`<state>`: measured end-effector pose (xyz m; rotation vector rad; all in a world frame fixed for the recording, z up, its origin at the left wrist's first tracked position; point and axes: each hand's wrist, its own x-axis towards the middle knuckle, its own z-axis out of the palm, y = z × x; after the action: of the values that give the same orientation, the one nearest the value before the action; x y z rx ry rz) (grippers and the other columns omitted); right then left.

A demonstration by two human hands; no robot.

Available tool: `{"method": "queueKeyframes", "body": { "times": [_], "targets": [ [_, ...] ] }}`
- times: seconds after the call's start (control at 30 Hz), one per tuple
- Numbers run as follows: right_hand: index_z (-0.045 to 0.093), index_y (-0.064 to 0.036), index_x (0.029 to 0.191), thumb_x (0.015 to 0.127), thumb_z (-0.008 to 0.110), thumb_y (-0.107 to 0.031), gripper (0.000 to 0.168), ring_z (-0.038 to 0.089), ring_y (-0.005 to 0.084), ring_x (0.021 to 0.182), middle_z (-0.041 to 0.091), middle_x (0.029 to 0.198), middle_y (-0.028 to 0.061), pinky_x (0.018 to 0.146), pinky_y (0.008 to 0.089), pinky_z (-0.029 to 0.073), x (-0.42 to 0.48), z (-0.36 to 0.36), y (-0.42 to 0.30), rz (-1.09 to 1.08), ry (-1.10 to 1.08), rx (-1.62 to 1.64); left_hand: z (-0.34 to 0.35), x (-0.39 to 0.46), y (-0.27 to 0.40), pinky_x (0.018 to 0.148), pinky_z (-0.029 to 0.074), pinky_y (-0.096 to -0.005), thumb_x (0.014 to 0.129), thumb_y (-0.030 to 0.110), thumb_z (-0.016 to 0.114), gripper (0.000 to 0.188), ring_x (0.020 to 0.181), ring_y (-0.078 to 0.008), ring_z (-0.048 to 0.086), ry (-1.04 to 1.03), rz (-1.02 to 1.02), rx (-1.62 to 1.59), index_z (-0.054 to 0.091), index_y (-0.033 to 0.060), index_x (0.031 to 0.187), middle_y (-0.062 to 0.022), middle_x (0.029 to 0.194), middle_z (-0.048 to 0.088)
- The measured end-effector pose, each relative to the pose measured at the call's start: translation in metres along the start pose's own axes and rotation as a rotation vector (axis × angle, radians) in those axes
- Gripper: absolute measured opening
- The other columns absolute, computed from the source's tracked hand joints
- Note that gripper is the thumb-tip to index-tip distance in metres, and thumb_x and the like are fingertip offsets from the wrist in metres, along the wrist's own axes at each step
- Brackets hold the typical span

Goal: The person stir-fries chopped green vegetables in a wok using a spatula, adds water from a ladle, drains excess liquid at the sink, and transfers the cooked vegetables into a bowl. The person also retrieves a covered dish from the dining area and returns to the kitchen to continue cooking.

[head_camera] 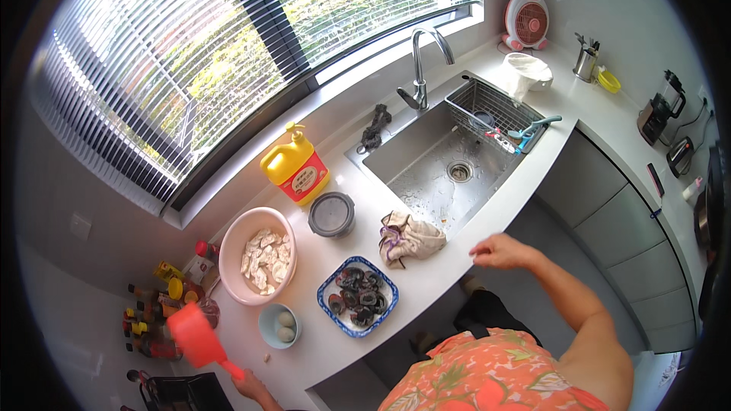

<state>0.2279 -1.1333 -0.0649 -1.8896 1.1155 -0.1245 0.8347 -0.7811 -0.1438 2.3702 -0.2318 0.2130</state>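
Observation:
My left hand (251, 386) grips the handle of a red, square-headed plastic scoop (197, 334), blurred and raised at the counter's left end. Close to it is a light blue bowl (269, 335) with two greyish-green eggs (285, 326). Behind that bowl, a pink basin (228, 265) holds pale, flat pieces (265, 257) I cannot identify. Over the counter's front edge hangs my right hand (502, 251), fingers loosely curled together, with nothing visible in it. The thing nearest to it is a crumpled beige cloth (414, 242). A blue-rimmed square dish (328, 281) contains dark, glossy preserved-egg halves (360, 297).
The steel sink (422, 182) has a wire basket (497, 108) across its right end and a tall faucet (420, 74). A yellow pump jug (295, 168) and a lidded grey container (332, 215) stand behind the dish. Several condiment bottles (154, 345) crowd the left wall.

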Motion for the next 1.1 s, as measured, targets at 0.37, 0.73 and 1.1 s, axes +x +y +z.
{"method": "queueKeyframes", "body": {
  "times": [0.37,0.73,1.1],
  "targets": [
    [0.049,-0.007,0.131,0.091,0.058,-0.032,0.048,0.053,0.0173,0.112,0.054,0.127,0.0050,0.088,0.0376,0.048,0.267,-0.227,0.015,-0.182,0.176,0.837,0.029,-0.249,0.306,0.054,0.045,-0.0246,0.088,0.033,0.057,0.028,0.062,-0.0173,0.054,-1.794,-0.789,-1.490,0.054,0.0058,0.097,-0.0070,0.071,0.051],
    [0.060,-0.006,0.119,0.089,0.060,-0.020,0.033,0.051,0.0054,0.066,0.061,0.085,0.0006,0.054,0.0222,0.042,0.483,-0.263,0.047,-0.215,-0.161,0.636,0.193,-0.388,0.483,0.035,0.032,-0.0203,0.084,0.015,0.052,0.014,0.049,-0.0095,0.038,-1.969,-1.358,-1.320,0.047,0.0026,0.091,-0.0011,0.062,0.039],
    [0.045,-0.003,0.134,0.082,0.064,-0.028,0.061,0.061,0.0265,0.102,0.065,0.109,0.0154,0.086,0.0316,0.049,0.485,-0.275,0.036,-0.686,-0.109,-0.402,0.228,-0.412,0.534,0.034,0.034,-0.0203,0.085,0.013,0.049,0.013,0.050,-0.0092,0.039,-1.970,-1.481,-1.304,0.048,0.0020,0.091,-0.0018,0.063,0.041]
  ]
}}
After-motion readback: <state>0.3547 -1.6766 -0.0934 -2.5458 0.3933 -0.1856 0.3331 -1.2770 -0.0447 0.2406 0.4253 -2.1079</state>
